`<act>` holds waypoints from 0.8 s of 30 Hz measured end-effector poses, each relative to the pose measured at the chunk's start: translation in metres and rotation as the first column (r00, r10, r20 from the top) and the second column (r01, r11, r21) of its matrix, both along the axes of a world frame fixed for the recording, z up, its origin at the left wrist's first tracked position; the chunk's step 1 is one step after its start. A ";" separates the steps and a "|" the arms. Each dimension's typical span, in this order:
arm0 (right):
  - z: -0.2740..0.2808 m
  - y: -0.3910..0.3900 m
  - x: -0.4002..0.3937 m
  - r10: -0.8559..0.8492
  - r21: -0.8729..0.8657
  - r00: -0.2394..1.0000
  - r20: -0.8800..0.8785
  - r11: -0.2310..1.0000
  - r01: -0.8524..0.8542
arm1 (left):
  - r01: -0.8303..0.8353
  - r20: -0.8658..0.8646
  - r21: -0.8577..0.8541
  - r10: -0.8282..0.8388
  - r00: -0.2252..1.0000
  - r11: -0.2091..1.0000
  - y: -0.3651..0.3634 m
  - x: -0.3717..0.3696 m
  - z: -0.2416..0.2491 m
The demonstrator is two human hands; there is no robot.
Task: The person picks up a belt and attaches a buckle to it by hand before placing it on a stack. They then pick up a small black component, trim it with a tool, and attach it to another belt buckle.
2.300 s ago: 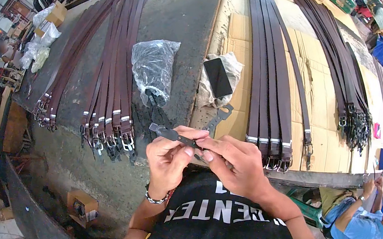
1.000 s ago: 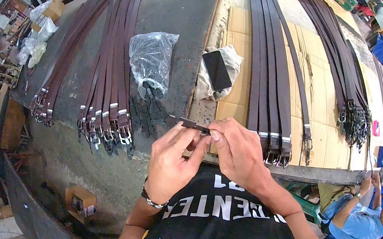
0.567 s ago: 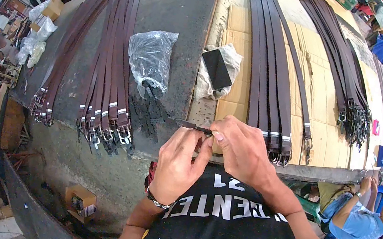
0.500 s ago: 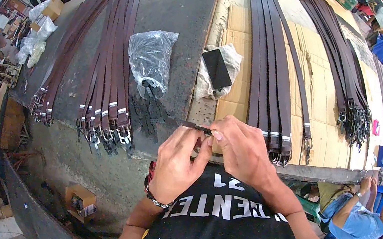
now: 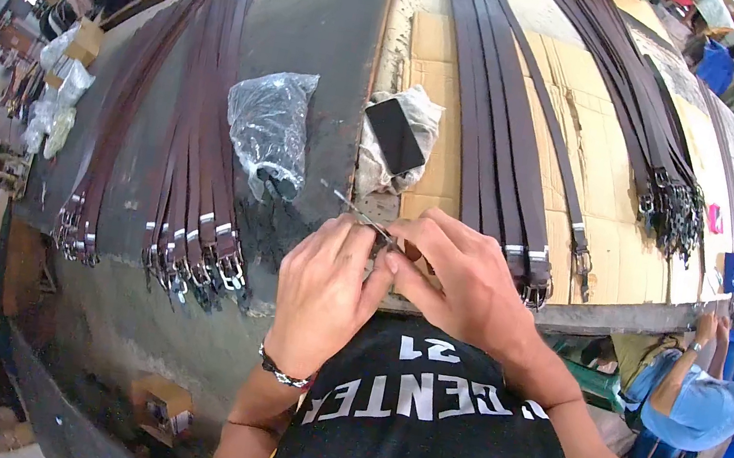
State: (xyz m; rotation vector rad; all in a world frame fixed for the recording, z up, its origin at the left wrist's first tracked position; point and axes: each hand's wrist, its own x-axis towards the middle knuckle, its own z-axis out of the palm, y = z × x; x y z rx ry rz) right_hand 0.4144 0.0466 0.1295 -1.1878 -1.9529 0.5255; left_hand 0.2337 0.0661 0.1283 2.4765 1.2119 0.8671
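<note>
My left hand (image 5: 328,276) and my right hand (image 5: 466,275) meet in front of my chest, at the table's near edge. Both are closed, fingertips pinching a thin dark strip (image 5: 353,206) whose narrow end points up and left; its kind is hard to make out, and my fingers hide the part between them. Just right of my hands lie several dark brown belts (image 5: 495,144), buckles toward me. A single belt (image 5: 562,151) rests beside them. On the left, a clear plastic bag (image 5: 270,121) sits near a heap of small black pieces (image 5: 274,235).
Two groups of brown belts (image 5: 203,105) (image 5: 129,112) lie on the dark table's left. Another belt pile (image 5: 620,106) lies right, on cardboard (image 5: 616,217). A phone (image 5: 395,135) rests on a crumpled cloth (image 5: 427,115). A person in blue (image 5: 697,401) sits at the right.
The dark strip has turned from nearly level to slanting up-left, its edge now toward me. My hands have shifted slightly, still together. The whole view has turned a little.
</note>
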 end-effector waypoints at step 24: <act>0.027 -0.027 0.040 -0.167 -0.106 0.828 -0.534 0.986 0.131 | 0.380 0.453 -0.169 -0.271 0.849 0.909 0.008 0.050 0.024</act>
